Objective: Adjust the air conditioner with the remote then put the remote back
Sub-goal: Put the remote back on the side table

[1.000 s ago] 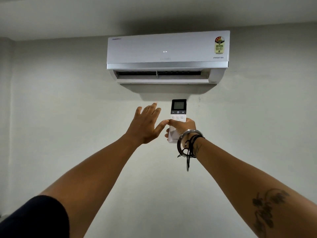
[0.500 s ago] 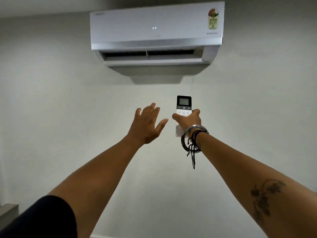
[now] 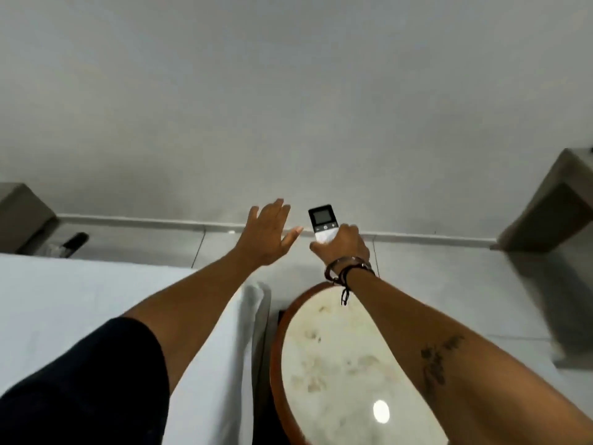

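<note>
The white remote with a dark screen at its top stands upright in my right hand, which grips its lower half at arm's length. Bracelets circle that wrist. My left hand is held out just left of the remote, fingers spread, palm away from me, holding nothing and not touching the remote. The air conditioner is out of view; only bare wall shows above my hands.
A round marble-topped table with a wooden rim sits below my right forearm. A white bed fills the lower left. Grey furniture stands at the far left and far right. A dark object lies on the floor.
The view has tilted down from the air conditioner to the floor, bed and table. Both arms have come down with it, my right hand still gripping the remote, my left still spread.
</note>
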